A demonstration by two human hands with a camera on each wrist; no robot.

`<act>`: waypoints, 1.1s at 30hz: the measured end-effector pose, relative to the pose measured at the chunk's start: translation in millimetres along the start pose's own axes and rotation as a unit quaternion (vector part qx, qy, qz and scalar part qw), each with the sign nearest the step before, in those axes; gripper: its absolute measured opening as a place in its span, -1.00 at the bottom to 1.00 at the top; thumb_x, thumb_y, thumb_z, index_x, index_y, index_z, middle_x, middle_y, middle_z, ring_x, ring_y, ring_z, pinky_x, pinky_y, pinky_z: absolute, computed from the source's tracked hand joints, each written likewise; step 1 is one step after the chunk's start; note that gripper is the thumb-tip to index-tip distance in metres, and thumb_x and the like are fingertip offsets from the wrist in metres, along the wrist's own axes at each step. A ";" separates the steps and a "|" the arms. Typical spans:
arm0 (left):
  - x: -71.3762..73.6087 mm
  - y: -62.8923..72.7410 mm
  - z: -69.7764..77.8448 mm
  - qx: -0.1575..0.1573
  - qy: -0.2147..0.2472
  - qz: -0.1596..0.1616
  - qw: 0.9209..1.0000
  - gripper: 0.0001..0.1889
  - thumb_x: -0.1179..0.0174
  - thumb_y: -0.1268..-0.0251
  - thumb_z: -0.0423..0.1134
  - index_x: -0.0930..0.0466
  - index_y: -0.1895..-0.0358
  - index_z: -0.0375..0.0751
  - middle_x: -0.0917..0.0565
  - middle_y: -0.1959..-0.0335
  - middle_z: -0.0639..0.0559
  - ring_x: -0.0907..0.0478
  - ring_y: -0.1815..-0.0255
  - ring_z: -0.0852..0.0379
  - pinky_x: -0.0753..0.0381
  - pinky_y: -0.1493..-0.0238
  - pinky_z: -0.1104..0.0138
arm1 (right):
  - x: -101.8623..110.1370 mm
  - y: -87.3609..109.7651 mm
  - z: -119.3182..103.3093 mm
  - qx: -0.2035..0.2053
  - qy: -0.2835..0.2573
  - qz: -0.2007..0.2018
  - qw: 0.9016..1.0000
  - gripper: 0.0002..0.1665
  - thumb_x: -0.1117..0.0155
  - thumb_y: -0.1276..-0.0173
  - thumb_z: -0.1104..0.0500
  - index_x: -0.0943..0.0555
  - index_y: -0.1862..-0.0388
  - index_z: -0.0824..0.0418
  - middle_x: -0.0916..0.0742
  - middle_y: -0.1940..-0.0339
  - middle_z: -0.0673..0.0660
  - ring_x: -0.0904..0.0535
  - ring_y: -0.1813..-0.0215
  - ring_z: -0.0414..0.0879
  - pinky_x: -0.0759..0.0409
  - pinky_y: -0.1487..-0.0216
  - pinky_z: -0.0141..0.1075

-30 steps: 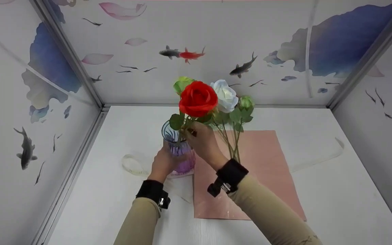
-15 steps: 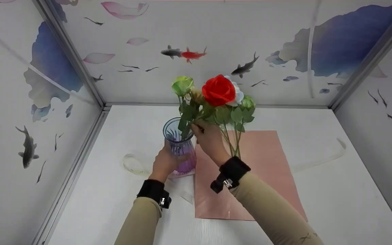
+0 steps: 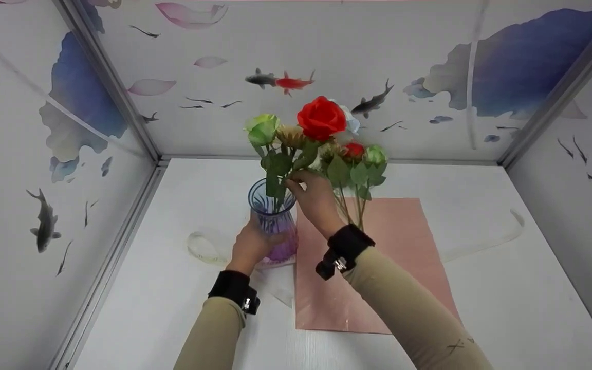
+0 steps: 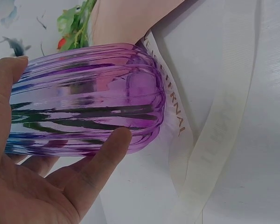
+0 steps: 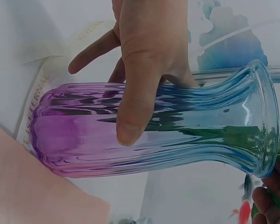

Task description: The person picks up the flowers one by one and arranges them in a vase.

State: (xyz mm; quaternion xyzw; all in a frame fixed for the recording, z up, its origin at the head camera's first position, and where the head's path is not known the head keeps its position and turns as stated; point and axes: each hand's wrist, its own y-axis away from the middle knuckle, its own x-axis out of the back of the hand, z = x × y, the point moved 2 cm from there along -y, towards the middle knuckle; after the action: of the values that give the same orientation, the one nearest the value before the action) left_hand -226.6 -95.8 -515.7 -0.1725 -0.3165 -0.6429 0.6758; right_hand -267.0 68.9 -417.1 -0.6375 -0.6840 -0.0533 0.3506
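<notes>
In the head view my left hand (image 3: 251, 243) grips the body of a ribbed glass vase (image 3: 281, 241), purple below and blue above. The left wrist view shows thumb and fingers around the vase (image 4: 88, 93). My right hand (image 3: 320, 201) is at the vase's rim, pinching green flower stems. Its fingertips show at the rim in the right wrist view, curled around green. Stems reach down inside the vase (image 5: 210, 140). Above the rim are a green rose (image 3: 262, 129), a brownish flower (image 3: 290, 136) and a large red rose (image 3: 321, 118). Which stems are pinched is hidden.
More flowers stand to the right, with a green bud (image 3: 375, 154), a small red bloom (image 3: 354, 151) and a partly hidden white rose (image 3: 351, 121). A pink paper sheet (image 3: 378, 288) lies on the white table. Pale lettered ribbon (image 4: 224, 107) lies by the vase's base.
The red rose has moved right and then up. The green rose and brownish flower have come into fuller view over the vase. My right hand has risen slightly; the left hand keeps its grip.
</notes>
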 end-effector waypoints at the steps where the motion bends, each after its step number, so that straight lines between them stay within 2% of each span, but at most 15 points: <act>1: 0.1 -0.1 -0.5 -0.002 0.001 0.000 1.000 0.08 -0.50 -0.09 0.11 -0.06 -0.59 -0.18 -0.52 -0.38 -0.25 -0.51 -0.37 -0.22 -0.49 -0.34 -0.13 | -0.5 -1.4 -0.2 0.000 0.001 0.001 1.000 -0.81 -0.28 -0.51 0.16 -0.74 0.12 0.25 -0.78 0.14 0.18 -0.69 0.07 0.07 -0.59 0.03 -0.08; 6: 0.0 -1.0 -1.8 -0.014 0.000 -0.001 1.000 0.06 -0.49 -0.11 0.12 -0.06 -0.57 -0.17 -0.52 -0.38 -0.24 -0.51 -0.37 -0.20 -0.49 -0.34 -0.11 | -3.7 -8.0 -2.7 0.003 -0.001 -0.006 1.000 -0.82 -0.32 -0.48 0.17 -0.76 0.11 0.25 -0.81 0.14 0.17 -0.71 0.04 0.06 -0.61 -0.01 -0.09; 10: 0.4 -0.4 -1.5 -0.026 -0.002 0.002 1.000 0.06 -0.50 -0.10 0.14 -0.07 -0.56 -0.18 -0.55 -0.36 -0.24 -0.54 -0.35 -0.19 -0.51 -0.33 -0.09 | -7.9 -10.3 -4.2 -0.006 -0.002 -0.042 0.999 -0.79 -0.29 -0.51 0.15 -0.76 0.02 0.20 -0.82 0.07 0.14 -0.72 -0.04 0.04 -0.63 -0.06 -0.10; 14: 1.2 0.9 -1.0 -0.030 -0.008 0.005 1.000 0.07 -0.49 -0.11 0.14 -0.07 -0.56 -0.22 -0.57 -0.33 -0.26 -0.56 -0.31 -0.20 -0.54 -0.30 -0.08 | -12.2 -10.2 -2.3 -0.034 -0.019 -0.070 0.997 -0.76 -0.24 -0.55 0.12 -0.73 -0.03 0.18 -0.81 0.04 0.13 -0.72 -0.04 0.01 -0.64 -0.06 -0.12; 16: 1.5 1.4 -1.1 -0.027 -0.010 0.004 1.000 0.07 -0.48 -0.11 0.14 -0.07 -0.56 -0.24 -0.57 -0.33 -0.27 -0.57 -0.31 -0.20 -0.54 -0.30 -0.08 | -13.7 -9.5 -0.5 -0.056 -0.044 -0.075 0.995 -0.75 -0.24 -0.55 0.08 -0.71 -0.04 0.18 -0.80 0.04 0.12 -0.70 -0.02 -0.01 -0.62 -0.06 -0.12; 18: 1.9 1.4 -1.0 -0.025 -0.009 0.006 1.000 0.07 -0.49 -0.09 0.14 -0.08 -0.56 -0.23 -0.58 -0.31 -0.27 -0.57 -0.30 -0.21 -0.55 -0.29 -0.09 | -14.8 -8.3 1.0 -0.074 -0.069 -0.069 0.992 -0.75 -0.24 -0.55 0.06 -0.68 -0.04 0.18 -0.78 0.06 0.12 -0.69 -0.01 -0.01 -0.60 -0.05 -0.11; 20: 1.7 1.4 -1.1 -0.022 -0.005 0.006 1.000 0.06 -0.49 -0.09 0.15 -0.10 -0.55 -0.22 -0.58 -0.32 -0.26 -0.56 -0.31 -0.20 -0.53 -0.31 -0.09 | -15.6 -6.9 1.2 -0.072 -0.073 -0.055 0.993 -0.76 -0.25 -0.54 0.07 -0.66 -0.02 0.18 -0.77 0.07 0.13 -0.68 -0.02 0.00 -0.59 -0.08 -0.10; 24: 0.8 0.8 -0.9 -0.024 -0.002 0.003 1.000 0.04 -0.48 -0.10 0.14 -0.11 -0.55 -0.20 -0.57 -0.34 -0.24 -0.55 -0.33 -0.19 -0.52 -0.32 -0.09 | -16.5 -3.5 -1.6 -0.019 -0.016 0.002 1.000 -0.86 -0.32 -0.48 0.13 -0.66 0.10 0.18 -0.79 0.15 0.13 -0.66 -0.03 0.08 -0.41 -0.27 0.02; 27: 0.0 0.2 -1.0 -0.029 -0.003 0.002 1.000 0.02 -0.48 -0.11 0.12 -0.11 -0.53 -0.20 -0.56 -0.34 -0.24 -0.55 -0.33 -0.19 -0.53 -0.31 -0.10 | -16.5 -1.9 -2.8 0.018 0.027 0.048 0.998 -0.89 -0.40 -0.41 0.16 -0.66 0.21 0.17 -0.75 0.25 0.14 -0.58 0.02 0.14 -0.27 -0.24 0.15; 30: -0.3 -0.4 -1.5 -0.028 -0.004 0.005 1.000 0.01 -0.49 -0.10 0.11 -0.12 -0.52 -0.19 -0.57 -0.34 -0.23 -0.56 -0.32 -0.19 -0.53 -0.31 -0.10 | -16.1 -1.6 -0.3 0.031 0.027 0.057 0.998 -0.88 -0.41 -0.39 0.16 -0.65 0.25 0.17 -0.67 0.30 0.16 -0.54 0.09 0.12 -0.23 -0.16 0.15; 33: -0.2 -0.8 -1.9 -0.024 -0.005 0.004 1.000 0.03 -0.49 -0.10 0.11 -0.10 -0.54 -0.18 -0.55 -0.36 -0.23 -0.54 -0.35 -0.19 -0.51 -0.33 -0.09 | -14.5 -0.8 3.9 0.033 0.008 0.041 0.999 -0.89 -0.36 -0.44 0.16 -0.65 0.22 0.19 -0.65 0.29 0.17 -0.55 0.12 0.11 -0.28 -0.22 0.10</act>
State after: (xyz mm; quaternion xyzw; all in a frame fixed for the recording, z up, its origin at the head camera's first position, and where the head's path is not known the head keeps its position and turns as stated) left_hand -227.0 -96.9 -517.4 -0.1929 -0.3033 -0.6471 0.6724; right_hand -270.2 58.7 -427.7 -0.6527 -0.6556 -0.0218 0.3790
